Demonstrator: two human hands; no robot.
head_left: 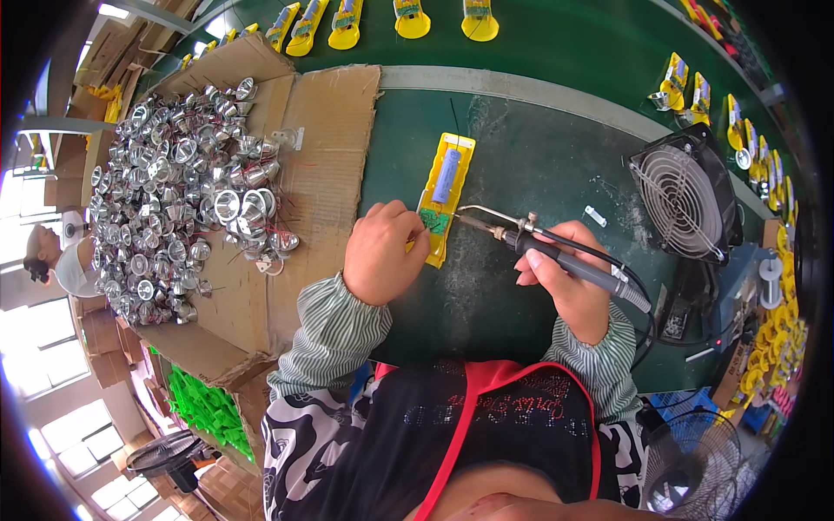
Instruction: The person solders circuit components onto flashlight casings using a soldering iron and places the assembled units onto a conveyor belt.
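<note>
A yellow plastic casing (pixel 466 156) lies on the dark green bench, holding a blue-purple cylindrical battery cell (pixel 446 176) and a small green circuit board (pixel 432 220). My left hand (pixel 379 253) is closed at the casing's lower left edge, its fingertips by the board and partly hidden. In my right hand (pixel 573 291) is a soldering iron (pixel 591 271) with a thin curved metal tube (pixel 495 213) clamped along it. The iron's tip points left and reaches the casing's right edge beside the board; whether it touches cannot be made out.
Left, a cardboard box (pixel 334 148) holds many silver reflector cups (pixel 178 200). Right stand a black fan (pixel 686 200) with a metal guard and a small white part (pixel 595 215). Beyond the bench's grey edge sit several yellow casings (pixel 412 19). Green parts (pixel 204 408) fill a lower-left box.
</note>
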